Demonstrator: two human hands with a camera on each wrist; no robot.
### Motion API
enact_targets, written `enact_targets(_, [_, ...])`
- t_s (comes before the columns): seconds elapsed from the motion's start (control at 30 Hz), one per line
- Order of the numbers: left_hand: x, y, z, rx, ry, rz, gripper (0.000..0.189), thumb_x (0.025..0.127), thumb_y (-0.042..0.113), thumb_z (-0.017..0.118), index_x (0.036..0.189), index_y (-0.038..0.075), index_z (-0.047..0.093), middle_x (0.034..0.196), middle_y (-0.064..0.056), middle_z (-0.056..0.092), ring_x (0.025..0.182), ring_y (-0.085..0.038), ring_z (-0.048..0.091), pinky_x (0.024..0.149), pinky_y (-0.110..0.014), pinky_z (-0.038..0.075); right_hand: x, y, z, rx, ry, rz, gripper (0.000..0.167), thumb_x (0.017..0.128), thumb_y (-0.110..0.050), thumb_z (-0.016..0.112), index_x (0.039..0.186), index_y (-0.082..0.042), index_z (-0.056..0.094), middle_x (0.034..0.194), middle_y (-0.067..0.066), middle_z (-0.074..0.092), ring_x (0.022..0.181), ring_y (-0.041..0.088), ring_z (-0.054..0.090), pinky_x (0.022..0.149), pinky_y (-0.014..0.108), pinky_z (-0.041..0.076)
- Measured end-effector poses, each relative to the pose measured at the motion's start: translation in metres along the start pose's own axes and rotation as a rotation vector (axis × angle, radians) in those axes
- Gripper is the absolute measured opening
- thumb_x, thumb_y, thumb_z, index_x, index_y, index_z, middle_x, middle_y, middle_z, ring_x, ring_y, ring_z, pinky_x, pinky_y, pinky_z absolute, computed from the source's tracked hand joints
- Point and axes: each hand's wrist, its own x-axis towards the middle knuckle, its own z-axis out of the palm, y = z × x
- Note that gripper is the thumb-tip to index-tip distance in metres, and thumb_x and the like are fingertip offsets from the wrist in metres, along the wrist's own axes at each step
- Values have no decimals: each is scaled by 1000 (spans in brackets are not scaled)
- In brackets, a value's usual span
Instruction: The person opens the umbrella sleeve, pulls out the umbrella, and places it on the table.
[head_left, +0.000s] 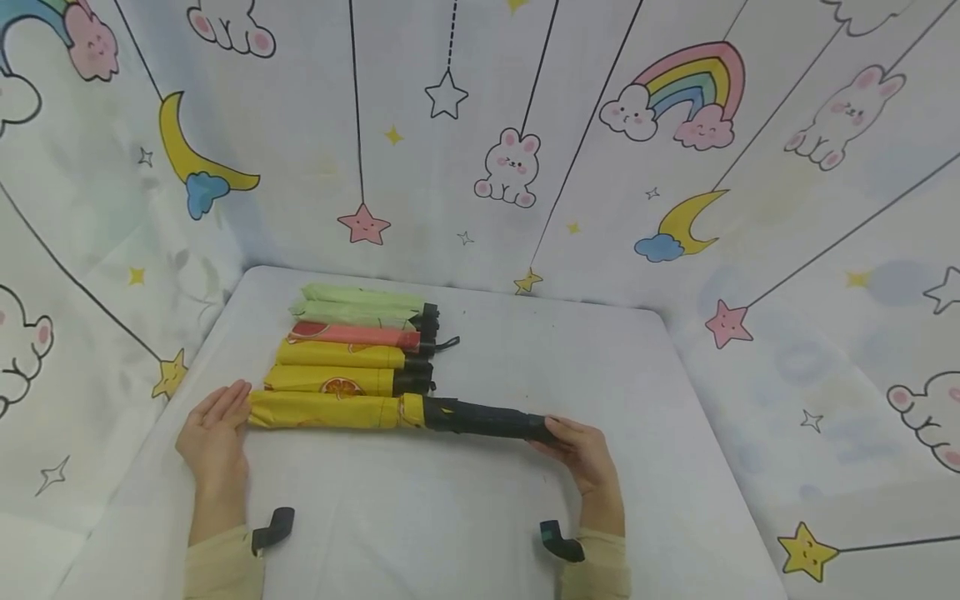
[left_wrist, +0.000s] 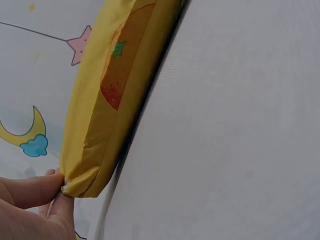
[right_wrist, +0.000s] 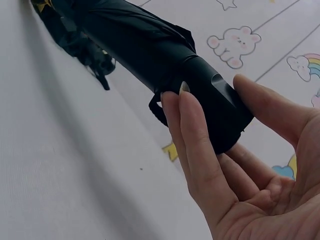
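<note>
Both hands hold a long folded umbrella (head_left: 322, 411) at its two ends, crosswise in front of the person. Its left part is yellow with an orange-fruit print; the right part is black. In the left wrist view, the left hand (head_left: 217, 433) pinches the tip of the yellow fabric (left_wrist: 95, 145) between thumb and finger. The right hand (head_left: 587, 454) holds the black handle (right_wrist: 215, 105), thumb on one side and fingers on the other. A small black loop hangs by the handle in the right wrist view.
Just beyond lie several folded umbrellas side by side, handles to the right: two yellow ones (head_left: 330, 381), a red one (head_left: 360, 335) and green ones (head_left: 352, 312). They rest on a white-covered table (head_left: 525, 350). A patterned cloth wall (head_left: 420, 175) encloses the back and sides.
</note>
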Motion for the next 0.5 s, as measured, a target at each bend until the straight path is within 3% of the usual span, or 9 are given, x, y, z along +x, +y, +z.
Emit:
enact_targets(0.27, [-1, 0, 2, -23, -22, 7, 61, 90, -17, 70, 145, 2, 51, 131, -9, 71, 124, -20, 68, 90, -22, 58, -2, 4, -11, -23, 10, -3, 14, 92, -1, 76, 104, 4, 80, 105, 19, 77, 92, 38, 77, 84, 48, 64])
enact_targets(0.5, [-1, 1, 1, -33, 5, 7, 60, 91, -16, 70, 145, 2, 52, 132, -9, 71, 124, -19, 68, 88, -21, 59, 0, 6, -19, -13, 23, 25, 12, 91, 1, 76, 102, 4, 80, 106, 21, 77, 92, 38, 77, 86, 49, 64])
